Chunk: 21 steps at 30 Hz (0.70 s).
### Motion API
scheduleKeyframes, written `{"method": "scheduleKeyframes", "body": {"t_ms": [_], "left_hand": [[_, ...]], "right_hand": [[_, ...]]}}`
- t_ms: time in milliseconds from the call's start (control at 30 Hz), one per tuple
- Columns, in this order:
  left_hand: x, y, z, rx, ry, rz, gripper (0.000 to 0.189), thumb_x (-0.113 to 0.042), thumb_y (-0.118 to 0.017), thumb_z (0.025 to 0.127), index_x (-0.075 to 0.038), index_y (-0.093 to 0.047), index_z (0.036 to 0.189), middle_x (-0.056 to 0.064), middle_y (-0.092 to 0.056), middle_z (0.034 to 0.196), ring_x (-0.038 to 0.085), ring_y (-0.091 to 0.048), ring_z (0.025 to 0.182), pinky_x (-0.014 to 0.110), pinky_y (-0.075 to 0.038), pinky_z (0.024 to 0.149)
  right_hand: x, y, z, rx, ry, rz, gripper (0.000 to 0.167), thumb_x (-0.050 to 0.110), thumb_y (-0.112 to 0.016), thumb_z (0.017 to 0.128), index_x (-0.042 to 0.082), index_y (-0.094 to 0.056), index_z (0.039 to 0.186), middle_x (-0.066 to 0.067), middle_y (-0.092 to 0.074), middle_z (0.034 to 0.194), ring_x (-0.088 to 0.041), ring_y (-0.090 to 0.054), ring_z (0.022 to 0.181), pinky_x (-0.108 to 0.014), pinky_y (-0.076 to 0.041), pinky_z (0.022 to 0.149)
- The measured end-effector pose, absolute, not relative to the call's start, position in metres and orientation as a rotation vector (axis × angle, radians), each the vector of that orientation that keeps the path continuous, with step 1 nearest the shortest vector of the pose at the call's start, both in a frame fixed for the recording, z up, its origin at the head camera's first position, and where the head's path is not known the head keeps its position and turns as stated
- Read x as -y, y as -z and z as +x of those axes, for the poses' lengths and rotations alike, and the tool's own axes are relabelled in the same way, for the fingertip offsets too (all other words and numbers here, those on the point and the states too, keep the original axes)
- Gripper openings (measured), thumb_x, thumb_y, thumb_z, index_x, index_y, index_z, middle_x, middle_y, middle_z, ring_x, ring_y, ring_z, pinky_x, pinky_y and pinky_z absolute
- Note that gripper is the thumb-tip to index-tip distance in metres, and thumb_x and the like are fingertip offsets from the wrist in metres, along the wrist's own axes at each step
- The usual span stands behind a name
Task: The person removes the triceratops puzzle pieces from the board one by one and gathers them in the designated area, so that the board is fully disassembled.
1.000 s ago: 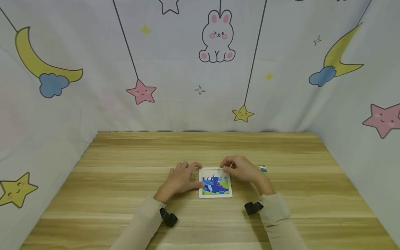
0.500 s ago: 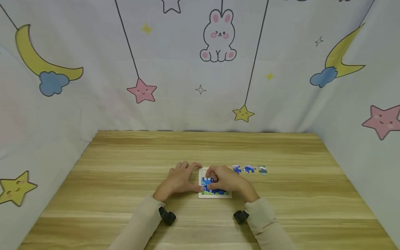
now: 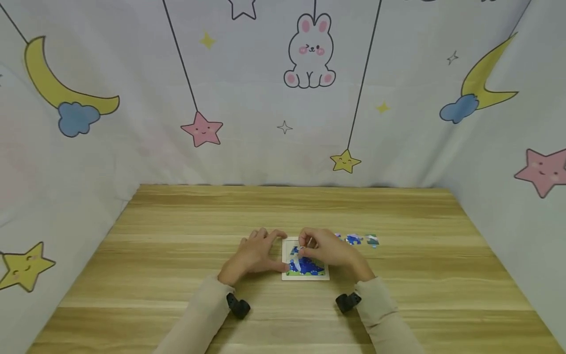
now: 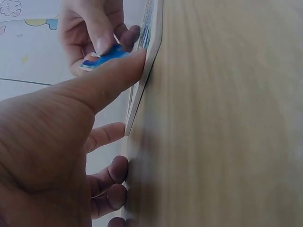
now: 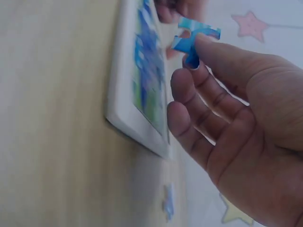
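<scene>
A jigsaw puzzle tray [image 3: 305, 280] with a pale frame and a blue dinosaur picture lies on the table between both hands. My left hand [image 3: 254, 253] steadies its left side, thumb on the frame's edge and index finger by the upper left corner. Over the picture, my right hand [image 3: 331, 248] pinches a blue puzzle piece [image 5: 193, 47] between thumb and fingers. In the left wrist view that piece [image 4: 108, 57] is raised off the tray, just beyond my left thumb [image 4: 109, 78]. The right hand hides the tray's upper right part in the head view.
Loose puzzle pieces lie in a row right of the tray, among them a blue one [image 3: 353, 239] and a greenish one [image 3: 372, 240]. The wooden table [image 3: 177, 216] ends at a white curtain [image 3: 247, 162] printed with stars, moons and a rabbit.
My right hand has moved left from the tray's upper right corner, come down over the picture, then shifted slightly up and right with a blue piece pinched. The left hand stays at the frame.
</scene>
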<state>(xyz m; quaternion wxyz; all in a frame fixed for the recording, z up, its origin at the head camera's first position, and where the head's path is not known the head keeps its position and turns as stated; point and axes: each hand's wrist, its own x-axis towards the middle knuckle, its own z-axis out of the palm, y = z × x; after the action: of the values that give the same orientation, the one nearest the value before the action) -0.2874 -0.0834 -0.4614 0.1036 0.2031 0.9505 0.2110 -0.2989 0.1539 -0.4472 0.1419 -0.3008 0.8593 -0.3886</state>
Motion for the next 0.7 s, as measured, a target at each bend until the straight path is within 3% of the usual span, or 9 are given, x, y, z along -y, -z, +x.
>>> {"method": "scheduleKeyframes", "body": {"t_ms": [300,467,700], "left_hand": [[0.083,0.46,-0.289,-2.783,-0.67,0.608,0.079,-0.052,-0.082,0.077,-0.023,-0.049,0.143,0.012,-0.055,0.121,0.03,-0.049,0.11,0.055,-0.039,0.091],[0.086,0.46,-0.29,-2.782,-0.678,0.578,0.079,-0.05,-0.082,0.079,-0.022,-0.048,0.144,0.012,-0.056,0.12,0.031,-0.052,0.109,0.055,-0.04,0.092],[0.084,0.459,-0.292,-2.778,-0.67,0.588,0.08,-0.05,-0.082,0.079,-0.022,-0.048,0.145,0.011,-0.056,0.118,0.028,-0.052,0.104,0.055,-0.041,0.09]], "right_hand": [[-0.207,0.433,-0.306,-2.626,1.195,-0.707,0.008,0.013,-0.069,0.095,0.012,-0.062,0.094,-0.001,-0.06,0.083,-0.019,-0.056,0.074,-0.029,-0.048,0.063],[-0.227,0.433,-0.306,-2.652,1.156,-0.666,0.006,0.012,-0.07,0.095,0.009,-0.066,0.092,0.0,-0.063,0.083,-0.017,-0.057,0.076,-0.028,-0.048,0.067],[-0.244,0.435,-0.305,-2.544,1.098,-0.69,0.006,0.008,-0.071,0.093,0.006,-0.069,0.087,0.002,-0.063,0.079,-0.013,-0.053,0.072,-0.025,-0.045,0.064]]}}
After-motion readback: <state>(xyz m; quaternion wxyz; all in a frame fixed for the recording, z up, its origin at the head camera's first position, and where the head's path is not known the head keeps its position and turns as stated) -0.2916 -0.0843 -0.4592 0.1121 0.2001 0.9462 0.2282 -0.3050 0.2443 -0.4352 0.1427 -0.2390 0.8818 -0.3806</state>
